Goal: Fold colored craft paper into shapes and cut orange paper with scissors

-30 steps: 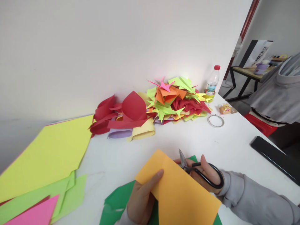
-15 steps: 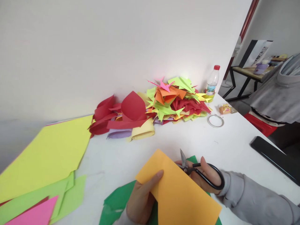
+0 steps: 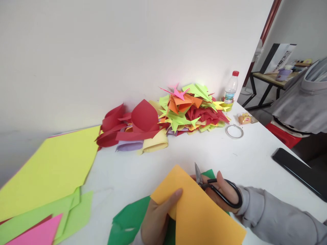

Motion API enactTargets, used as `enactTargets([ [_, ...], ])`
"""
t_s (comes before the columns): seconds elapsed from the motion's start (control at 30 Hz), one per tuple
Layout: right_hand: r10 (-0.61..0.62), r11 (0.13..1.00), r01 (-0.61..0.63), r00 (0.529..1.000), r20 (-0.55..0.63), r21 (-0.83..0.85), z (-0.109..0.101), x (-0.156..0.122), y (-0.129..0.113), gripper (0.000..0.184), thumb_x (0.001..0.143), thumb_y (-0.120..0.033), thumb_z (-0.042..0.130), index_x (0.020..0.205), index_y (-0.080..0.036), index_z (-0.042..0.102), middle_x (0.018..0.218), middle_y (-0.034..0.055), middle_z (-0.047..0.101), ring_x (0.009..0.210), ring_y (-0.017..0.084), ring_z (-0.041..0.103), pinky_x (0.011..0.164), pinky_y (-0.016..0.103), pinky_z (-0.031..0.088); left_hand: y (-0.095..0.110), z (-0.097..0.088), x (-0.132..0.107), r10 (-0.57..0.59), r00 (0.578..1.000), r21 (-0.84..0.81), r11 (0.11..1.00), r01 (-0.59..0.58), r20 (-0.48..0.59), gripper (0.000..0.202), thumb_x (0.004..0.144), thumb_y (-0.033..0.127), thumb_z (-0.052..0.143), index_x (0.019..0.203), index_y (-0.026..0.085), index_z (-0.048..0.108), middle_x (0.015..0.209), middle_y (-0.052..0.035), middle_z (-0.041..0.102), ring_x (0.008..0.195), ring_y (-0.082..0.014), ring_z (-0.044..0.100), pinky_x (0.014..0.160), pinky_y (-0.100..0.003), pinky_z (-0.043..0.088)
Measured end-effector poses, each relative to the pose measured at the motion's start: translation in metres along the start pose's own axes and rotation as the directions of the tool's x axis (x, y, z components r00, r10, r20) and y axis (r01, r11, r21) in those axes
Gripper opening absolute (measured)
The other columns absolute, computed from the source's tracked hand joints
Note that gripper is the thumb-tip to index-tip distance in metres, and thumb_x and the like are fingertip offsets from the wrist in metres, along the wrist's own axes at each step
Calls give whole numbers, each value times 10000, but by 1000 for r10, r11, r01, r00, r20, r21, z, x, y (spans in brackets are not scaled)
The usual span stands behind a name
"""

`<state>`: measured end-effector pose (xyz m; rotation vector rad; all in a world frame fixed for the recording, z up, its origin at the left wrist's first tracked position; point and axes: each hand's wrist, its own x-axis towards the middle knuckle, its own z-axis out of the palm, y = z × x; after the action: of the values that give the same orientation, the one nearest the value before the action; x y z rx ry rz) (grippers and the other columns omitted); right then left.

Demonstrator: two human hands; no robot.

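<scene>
My left hand [image 3: 157, 217] pinches the near-left edge of an orange paper sheet [image 3: 201, 214], thumb on top, holding it up over the table. My right hand [image 3: 222, 194] grips black-handled scissors [image 3: 217, 190], fingers through the loops, the blades at the sheet's right edge with the tip pointing up. A green sheet [image 3: 127, 221] lies on the white table [image 3: 127, 170] under both hands.
A heap of folded and cut coloured paper [image 3: 166, 119] lies by the wall, beside a water bottle [image 3: 230, 87], a tape roll [image 3: 234, 131] and a wrapped snack [image 3: 245, 118]. Large yellow-green sheets [image 3: 48, 170] cover the left. A black phone [image 3: 298, 172] lies right. A seated person [image 3: 301, 102] is at the far right.
The orange sheet and both hands have shifted slightly right and toward me. The scissors stay at the sheet's right edge.
</scene>
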<state>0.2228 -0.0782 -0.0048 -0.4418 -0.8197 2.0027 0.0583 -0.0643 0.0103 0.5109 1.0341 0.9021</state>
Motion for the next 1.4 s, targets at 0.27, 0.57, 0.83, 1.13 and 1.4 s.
enactTargets([
  [0.27,28,1000,-28,999,-22,12,-5,1,-2,805,732,-825,465,1204,-182,572,1239,148,616,1251,304,495,1073,467,319,4,-1,2,-6,1000,-9,1000,6,-12,653,585,289,836,1195,136,661,919,-115,766,859,-324,713,761,-381,587],
  [0.57,66,998,-66,998,-4,-10,2,2,-8,777,720,-820,483,1162,-192,600,1296,136,592,1272,298,479,1088,456,309,3,-10,6,-11,999,45,999,13,-49,593,571,313,846,1117,134,700,909,-117,767,767,-302,717,676,-360,585],
  [0.83,74,997,-74,997,29,-10,-3,1,-4,763,763,-798,452,1143,-154,603,1256,165,608,1272,299,485,1087,457,320,7,-25,19,-59,998,-13,998,60,6,487,613,400,790,965,68,738,890,-169,755,834,-372,705,741,-443,577],
  [1.13,113,991,-114,993,-12,-67,-10,-2,2,813,733,-847,420,1138,-165,598,1198,168,633,1251,313,499,1054,485,354,4,-21,17,-28,999,61,998,30,-44,405,564,314,852,870,69,751,834,-165,761,710,-306,714,631,-353,571],
  [1.4,30,999,-30,999,17,17,-4,-2,2,688,798,-760,469,1128,-178,626,1211,133,639,1249,279,502,1091,435,305,7,-10,9,-25,1000,61,998,26,-16,412,582,341,843,891,80,763,824,-149,763,751,-309,714,655,-351,581],
])
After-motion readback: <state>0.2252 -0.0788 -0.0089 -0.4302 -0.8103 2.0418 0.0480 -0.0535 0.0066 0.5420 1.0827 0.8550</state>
